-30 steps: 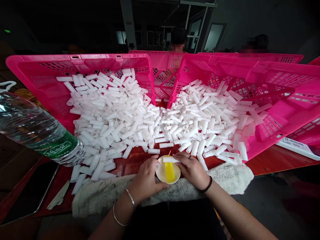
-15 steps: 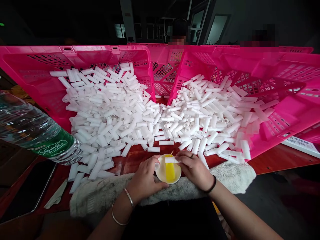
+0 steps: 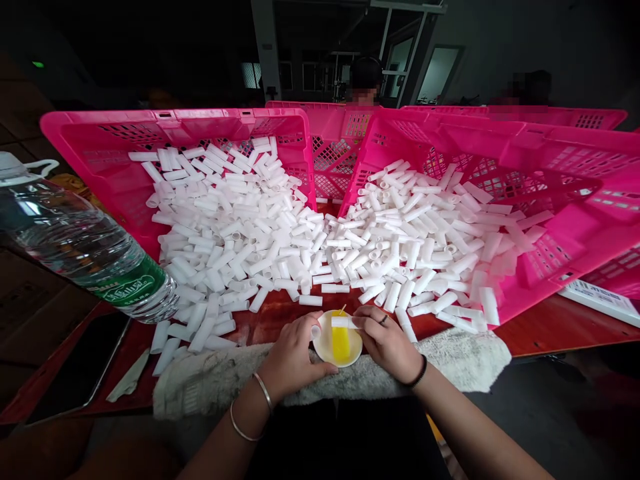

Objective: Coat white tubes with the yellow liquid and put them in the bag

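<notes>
Between my two hands stands a small white bowl (image 3: 323, 347) with a yellow block (image 3: 341, 345) in it and a thin yellow stick rising at the far side. My right hand (image 3: 393, 341) pinches a short white tube (image 3: 342, 321) level over the yellow block. In the fingers of my left hand (image 3: 295, 353) is another white tube (image 3: 315, 331), its round open end facing me. The left thumb reaches along the bowl's near edge. A heap of loose white tubes (image 3: 240, 230) spreads beyond the bowl.
Two pink baskets (image 3: 75, 143) (image 3: 540, 260) lie tipped at left and right behind the tubes. A large water bottle (image 3: 100, 247) leans at the left, near a black phone (image 3: 75, 367). A towel (image 3: 210, 383) lines the red table's (image 3: 530, 338) near edge. People sit beyond the baskets.
The view has tilted up slightly and shifted, so the scene sits lower and the bottle's cap shows. Both hands keep nearly the same pose, each with its white tube.
</notes>
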`<action>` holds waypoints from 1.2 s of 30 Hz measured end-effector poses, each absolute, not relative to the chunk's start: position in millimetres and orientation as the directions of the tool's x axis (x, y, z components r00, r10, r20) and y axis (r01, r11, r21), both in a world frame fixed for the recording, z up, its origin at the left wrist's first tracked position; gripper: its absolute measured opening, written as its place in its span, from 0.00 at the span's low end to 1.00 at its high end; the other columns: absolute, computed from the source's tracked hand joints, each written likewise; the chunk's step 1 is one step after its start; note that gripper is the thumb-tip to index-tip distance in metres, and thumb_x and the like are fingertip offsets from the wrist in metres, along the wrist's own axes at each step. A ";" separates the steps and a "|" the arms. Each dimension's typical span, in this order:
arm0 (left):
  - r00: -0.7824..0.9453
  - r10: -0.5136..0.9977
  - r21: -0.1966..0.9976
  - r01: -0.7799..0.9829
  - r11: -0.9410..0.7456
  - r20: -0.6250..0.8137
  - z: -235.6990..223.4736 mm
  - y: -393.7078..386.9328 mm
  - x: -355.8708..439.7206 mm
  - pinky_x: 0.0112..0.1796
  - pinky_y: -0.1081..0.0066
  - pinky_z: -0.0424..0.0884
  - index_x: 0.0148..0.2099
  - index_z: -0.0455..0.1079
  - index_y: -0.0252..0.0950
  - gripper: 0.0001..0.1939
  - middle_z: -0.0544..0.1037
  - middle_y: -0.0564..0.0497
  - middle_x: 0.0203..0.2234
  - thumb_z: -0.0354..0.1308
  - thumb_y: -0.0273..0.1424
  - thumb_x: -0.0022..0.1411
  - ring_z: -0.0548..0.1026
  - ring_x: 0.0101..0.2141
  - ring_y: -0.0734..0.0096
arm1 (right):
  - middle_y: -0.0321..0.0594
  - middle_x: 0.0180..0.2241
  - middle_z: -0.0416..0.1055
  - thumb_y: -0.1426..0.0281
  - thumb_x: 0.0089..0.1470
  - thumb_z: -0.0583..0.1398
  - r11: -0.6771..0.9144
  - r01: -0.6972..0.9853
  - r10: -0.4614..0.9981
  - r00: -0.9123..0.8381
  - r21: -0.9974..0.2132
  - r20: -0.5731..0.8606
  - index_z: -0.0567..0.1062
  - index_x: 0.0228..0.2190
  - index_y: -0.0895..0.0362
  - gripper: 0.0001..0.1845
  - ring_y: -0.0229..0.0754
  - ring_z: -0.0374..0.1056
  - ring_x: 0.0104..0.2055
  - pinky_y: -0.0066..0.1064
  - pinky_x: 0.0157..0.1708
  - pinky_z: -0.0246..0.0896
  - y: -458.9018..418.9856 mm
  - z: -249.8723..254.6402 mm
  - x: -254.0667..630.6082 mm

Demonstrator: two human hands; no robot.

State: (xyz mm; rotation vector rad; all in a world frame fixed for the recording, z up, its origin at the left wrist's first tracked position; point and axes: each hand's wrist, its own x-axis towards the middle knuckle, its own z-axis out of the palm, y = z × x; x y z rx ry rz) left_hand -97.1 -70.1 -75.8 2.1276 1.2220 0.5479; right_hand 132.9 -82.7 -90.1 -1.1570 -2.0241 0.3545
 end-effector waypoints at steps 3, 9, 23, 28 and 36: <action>0.476 0.878 0.689 0.621 -0.373 0.045 -75.3 -70.9 -96.8 0.54 0.54 0.61 0.58 0.57 0.37 0.44 0.66 0.41 0.55 0.70 0.43 0.41 0.65 0.53 0.52 | 0.47 0.43 0.72 0.67 0.58 0.54 0.409 0.533 0.912 -0.210 -0.741 0.352 0.69 0.46 0.56 0.14 0.45 0.70 0.44 0.40 0.42 0.70 -85.3 -90.2 131.0; 0.485 0.873 0.676 0.627 -0.387 0.049 -75.3 -71.4 -96.4 0.54 0.55 0.60 0.58 0.57 0.37 0.44 0.66 0.42 0.55 0.71 0.41 0.40 0.64 0.54 0.53 | 0.48 0.42 0.72 0.71 0.58 0.54 0.528 0.592 0.838 -0.247 -0.609 0.487 0.74 0.39 0.56 0.10 0.46 0.69 0.46 0.41 0.45 0.69 -82.2 -95.9 131.2; 0.479 0.873 0.691 0.601 -0.401 0.091 -78.5 -71.3 -97.4 0.53 0.53 0.62 0.55 0.60 0.37 0.41 0.67 0.42 0.54 0.71 0.41 0.40 0.65 0.53 0.52 | 0.48 0.41 0.71 0.72 0.57 0.54 0.546 0.581 0.828 -0.266 -0.604 0.493 0.74 0.39 0.56 0.10 0.46 0.69 0.45 0.41 0.44 0.68 -80.9 -93.9 132.0; 0.473 0.878 0.692 0.610 -0.386 0.072 -78.1 -70.9 -97.6 0.53 0.53 0.62 0.57 0.58 0.38 0.43 0.66 0.42 0.54 0.71 0.41 0.41 0.66 0.52 0.52 | 0.47 0.41 0.69 0.72 0.55 0.55 0.514 0.520 0.854 -0.235 -0.682 0.465 0.71 0.38 0.56 0.07 0.46 0.69 0.44 0.40 0.42 0.69 -81.4 -94.1 132.0; 0.480 0.874 0.682 0.617 -0.393 0.069 -80.1 -70.5 -97.2 0.53 0.53 0.62 0.56 0.56 0.38 0.42 0.66 0.41 0.54 0.71 0.39 0.41 0.66 0.52 0.53 | 0.47 0.39 0.73 0.71 0.58 0.55 0.495 0.579 0.862 -0.239 -0.647 0.447 0.73 0.41 0.56 0.10 0.45 0.71 0.41 0.39 0.40 0.71 -82.8 -92.5 134.3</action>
